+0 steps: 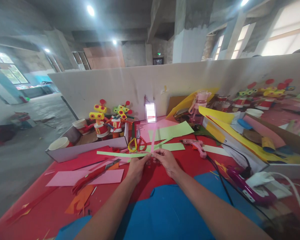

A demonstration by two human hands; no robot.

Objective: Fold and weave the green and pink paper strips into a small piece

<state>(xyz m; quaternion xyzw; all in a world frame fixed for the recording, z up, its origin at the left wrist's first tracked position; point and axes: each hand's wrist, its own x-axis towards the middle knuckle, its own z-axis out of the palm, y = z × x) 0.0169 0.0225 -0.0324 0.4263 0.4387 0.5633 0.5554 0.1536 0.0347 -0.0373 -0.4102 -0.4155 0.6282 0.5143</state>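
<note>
My left hand and my right hand meet over the red table, fingertips pinched together. A light green paper strip runs leftward from the fingers of my left hand. From the fingers of my right hand a pink paper strip rises away from me. Both strips come together at the fingertips, where the fingers hide how they join. Just beyond lie scissors with a yellow and a red handle loop, and light green paper sheets.
A pink glue gun with a black cable lies to the right, near a purple tool. Paper-cup robot figures stand in a tray at left. Pink paper and a red-handled cutter lie front left. Blue paper is closest to me.
</note>
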